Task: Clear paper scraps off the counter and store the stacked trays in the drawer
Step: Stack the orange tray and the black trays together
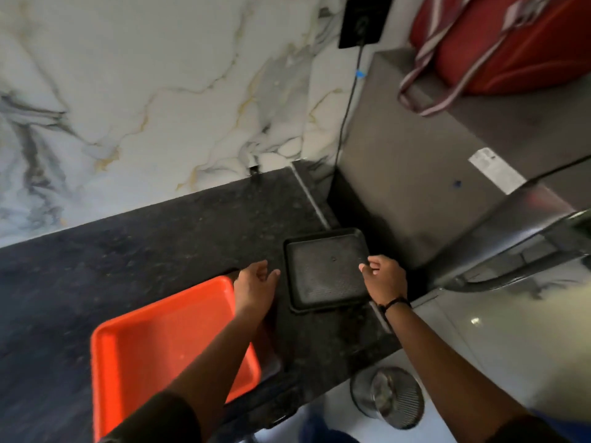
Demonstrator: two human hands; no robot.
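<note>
Dark granite counter [160, 244], marble wall behind. My left hand [256, 282] and right hand [383, 276], both open and empty, flank the black tray [326, 270] for a two-sided lift; orange tray [166, 340] beside.

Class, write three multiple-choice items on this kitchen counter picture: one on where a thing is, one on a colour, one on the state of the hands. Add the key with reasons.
1. Where does the black tray lie?
A. on the counter near its right end
B. on the floor
C. inside the orange tray

2. What colour is the tray under the left forearm?
A. blue
B. orange
C. white

3. What are the hands doing?
A. both lifting the bin
B. open at either side of the black tray
C. both clenched around paper

Key: 1 A, it rests flat on the dark counter beside the steel appliance. 2 B, the orange tray is plainly bright orange. 3 B, the left hand and right hand flank the tray with fingers spread.
</note>
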